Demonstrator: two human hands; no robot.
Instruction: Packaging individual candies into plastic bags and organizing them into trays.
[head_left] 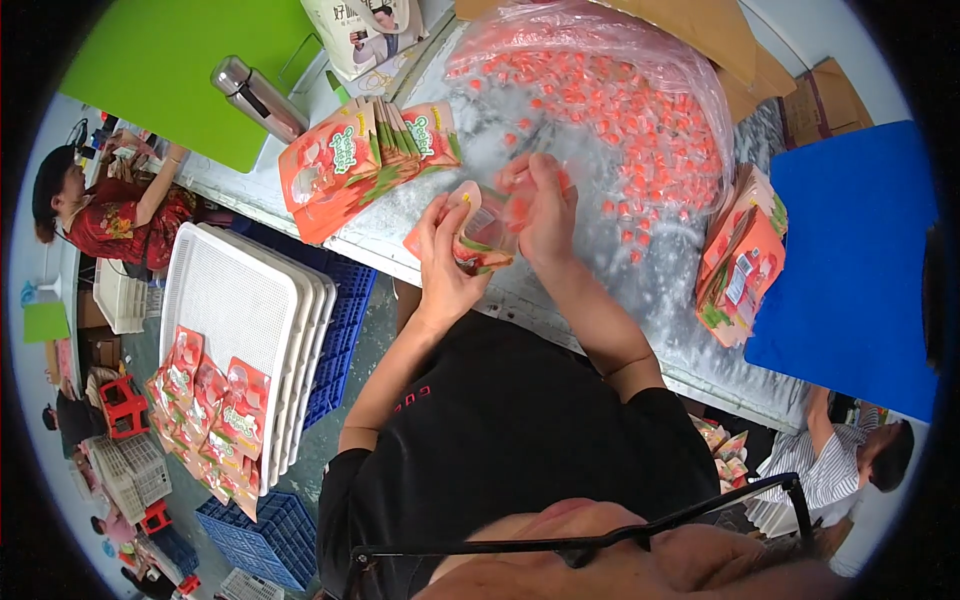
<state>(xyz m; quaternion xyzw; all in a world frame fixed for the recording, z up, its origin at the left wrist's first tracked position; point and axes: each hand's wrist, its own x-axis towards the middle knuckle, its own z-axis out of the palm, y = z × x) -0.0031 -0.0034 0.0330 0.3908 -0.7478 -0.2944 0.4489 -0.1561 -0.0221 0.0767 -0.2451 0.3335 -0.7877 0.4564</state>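
Observation:
My left hand (447, 262) grips a red and green pouch (484, 232) whose mouth stands open toward the right. Close by that mouth is my right hand (545, 208), its fingers curled around a few small red wrapped candies, partly smeared by motion. Beyond it, many more wrapped candies (665, 150) spread over the table out of a large clear pink plastic bag (715, 100). To the left of my hands, a fanned stack of flat pouches (335, 165) lies on the table.
Another pouch pile (742, 265) lies at right beside a blue panel (850, 270). A steel thermos (258, 98) stands near a green panel (180, 70). Stacked white trays (235, 275) hold filled-looking pouches at left, above blue crates (260, 540). People work on both sides.

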